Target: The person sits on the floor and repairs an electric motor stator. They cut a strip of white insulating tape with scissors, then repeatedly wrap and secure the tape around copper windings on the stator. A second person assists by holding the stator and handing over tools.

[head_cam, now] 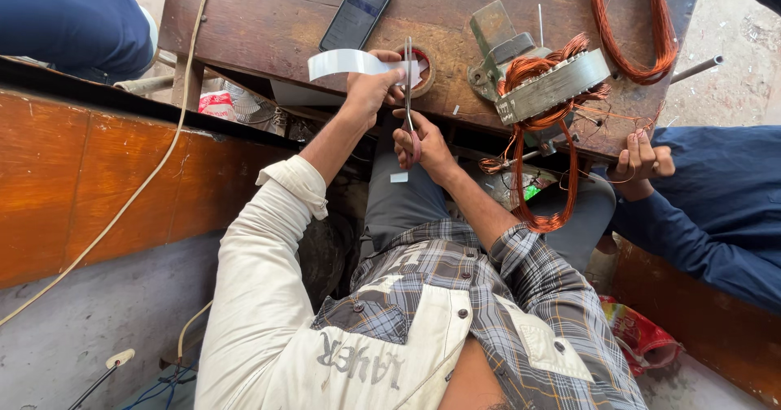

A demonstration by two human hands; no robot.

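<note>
My left hand (pixel 370 89) pinches the white strip (pixel 346 63) over the bench edge; my right hand (pixel 423 141) grips the scissors (pixel 409 93), blades up beside my fingertips, which I might nick if the strip sags

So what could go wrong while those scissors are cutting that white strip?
1. The left hand pinches the white strip right beside the scissors held by the right hand, so a finger could get nicked.
2. The long strip curls free to one side, so the cut may go crooked.
3. The phone lies near the bench edge; a bumped elbow might knock it off.
</note>
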